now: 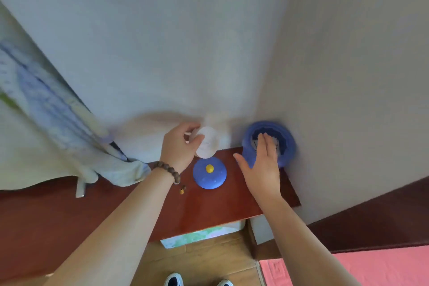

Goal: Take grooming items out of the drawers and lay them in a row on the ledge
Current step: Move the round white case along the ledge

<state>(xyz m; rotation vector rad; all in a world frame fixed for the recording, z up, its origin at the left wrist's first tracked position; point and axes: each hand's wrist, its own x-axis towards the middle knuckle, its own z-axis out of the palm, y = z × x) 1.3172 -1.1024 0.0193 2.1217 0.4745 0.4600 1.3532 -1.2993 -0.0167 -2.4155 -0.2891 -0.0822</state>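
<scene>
Head view, ledge: a polished red-brown wooden ledge (209, 206) runs along the wall into the corner, and your grooming items sit at its far right end.
Head view, left hand: your left hand (180, 146) curls its fingers and thumb around a white round item (207, 145), holding it at the back edge of the ledge against the wall. Motion blur softens the item, so what it is exactly cannot be told.
Head view, right hand: your right hand (262, 165) is flat with the fingers straight and together, gripping nothing. Its fingertips reach over the open top of the blue round container (269, 143); whether they touch it is unclear.
Head view, blue container: it stands in the corner at the right end of the ledge, close to both walls.
Head view, blue lid: a blue dome with a yellow knob (209, 173) lies on the ledge between your two hands, just in front of the white item.
Head view, wrist: a brown bead bracelet (168, 170) circles your left wrist.
Head view, cloth: a pale blue patterned cloth (69, 127) hangs down onto the ledge at the left, well apart from the items.
</scene>
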